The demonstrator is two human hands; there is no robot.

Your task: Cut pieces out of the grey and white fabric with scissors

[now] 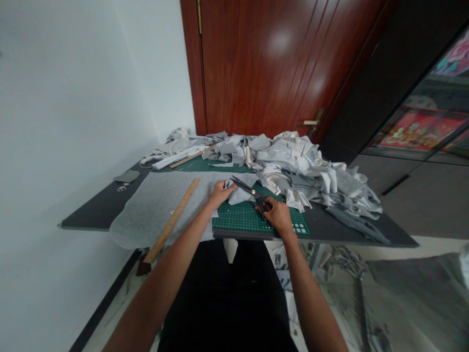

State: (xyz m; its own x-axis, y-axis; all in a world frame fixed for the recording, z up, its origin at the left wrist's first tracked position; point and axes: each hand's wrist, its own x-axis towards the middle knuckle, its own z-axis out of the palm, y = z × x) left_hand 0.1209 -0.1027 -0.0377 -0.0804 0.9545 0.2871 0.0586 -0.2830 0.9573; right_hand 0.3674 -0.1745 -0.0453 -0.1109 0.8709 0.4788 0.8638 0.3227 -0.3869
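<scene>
My right hand is closed round the handles of black scissors, whose blades point up and left with their tips apart. Close to those blades, my left hand pinches a piece of grey fabric and lifts its edge. Under both hands lies a green cutting mat with a printed grid. A larger sheet of grey fabric spreads to the left, partly over the mat and past the table's front edge. On it rests a wooden ruler, which also sticks out over the edge.
Heaped fabric scraps cover the back and right of the dark table. A second wooden strip lies at the back left. Behind stands a brown door; a dark cabinet is at right. More scraps lie on the floor.
</scene>
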